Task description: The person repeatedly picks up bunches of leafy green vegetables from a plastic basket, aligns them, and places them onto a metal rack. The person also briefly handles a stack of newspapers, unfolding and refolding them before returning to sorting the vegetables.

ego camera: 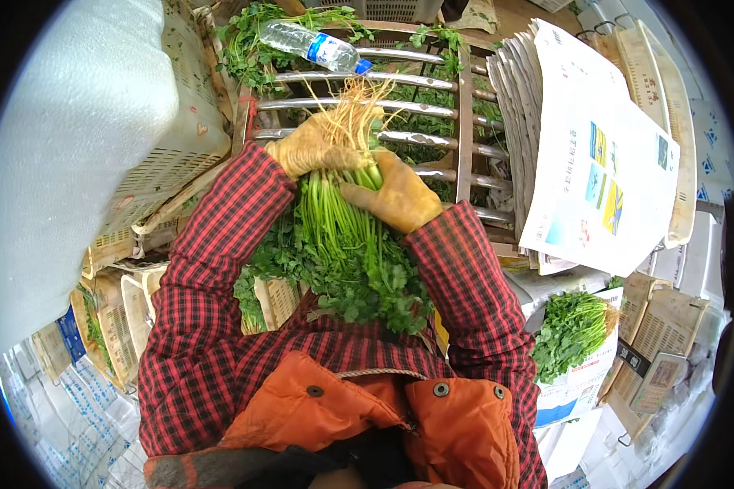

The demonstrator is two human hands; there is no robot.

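Note:
A thick bunch of leafy greens [342, 214], like coriander or Chinese celery, is in front of my body. Its tan roots [358, 116] point away from me, and its leaves hang down toward my lap. My left hand [318, 147], in a stained yellowish glove, grips the bunch around the root end. In a matching glove, my right hand [400, 192] closes on the stems just below, with the thumb lying across them. Some of the fingers are hidden behind the stems and roots.
Beyond my hands is a metal rack [428, 110] of curved bars, with a plastic water bottle [318, 47] lying on it. Stacked printed paper [593, 153] lies at the right, above another bunch of greens [572, 336] and a digital scale [657, 382]. Plastic crates [171, 140] stand left.

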